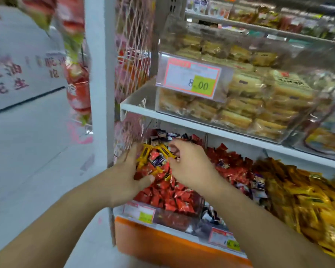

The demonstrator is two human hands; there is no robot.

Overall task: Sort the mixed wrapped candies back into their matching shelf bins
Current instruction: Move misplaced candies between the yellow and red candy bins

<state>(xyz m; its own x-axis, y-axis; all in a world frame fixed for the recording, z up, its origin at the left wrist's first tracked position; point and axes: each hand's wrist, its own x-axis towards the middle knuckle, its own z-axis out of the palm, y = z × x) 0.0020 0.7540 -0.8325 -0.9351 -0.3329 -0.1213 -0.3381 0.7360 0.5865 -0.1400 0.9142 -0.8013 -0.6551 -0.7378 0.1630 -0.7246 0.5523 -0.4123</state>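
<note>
A: Small wrapped candies in red, yellow and purple foil (159,161) were lying mixed on top of the leftmost clear plastic bin (182,215) on the lower shelf. Where were the hands?

B: Both were over this pile. The left hand (127,175) lay at the left edge of the pile, with its fingers bent down into the candies; some red and yellow pieces were touching them. I could not tell if it really held one, because the picture was blurred there.

A: And the right hand (190,167)?

B: It was above the middle of the pile, the fingers curled and close together, pinching a yellow wrapped candy (167,152) at the tips.

A: What was beside this bin?

B: To the right there was a heap of red candies (234,163) with some purple ones in it, and then a big heap of golden yellow candies (306,200). Above, on the white upper shelf (135,109), a clear box of pale wrapped cakes (249,105) carried a price tag (193,78) reading 8.00.
</note>
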